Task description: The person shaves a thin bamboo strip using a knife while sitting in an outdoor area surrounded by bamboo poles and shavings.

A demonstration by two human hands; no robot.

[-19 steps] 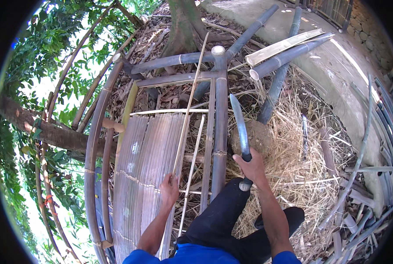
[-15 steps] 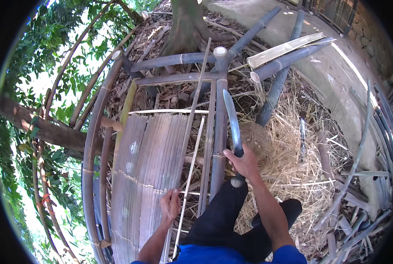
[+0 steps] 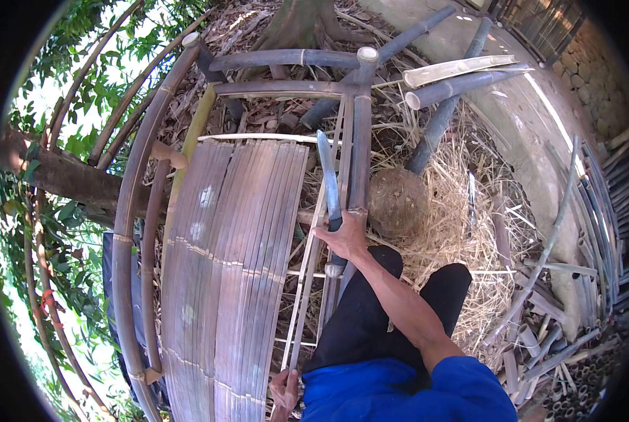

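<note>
Nearest, at the lower edge, the left hand [image 3: 284, 391] closes around the near end of a thin bamboo strip [image 3: 307, 271] that runs away alongside the mat of flat bamboo slats [image 3: 233, 267]. Further out, the right hand [image 3: 345, 238] grips the handle of a long knife [image 3: 328, 176], blade pointing away over the bamboo frame [image 3: 360, 133]. Beyond the frame lie straw [image 3: 462, 211] and grey poles [image 3: 434, 88].

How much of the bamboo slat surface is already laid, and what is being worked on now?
Done: flat slats cover the frame's left part. In hand: the right hand holds a long knife, and the left hand grips a thin strip. Left: the gap beside the upright bamboo pole remains uncovered.
</note>
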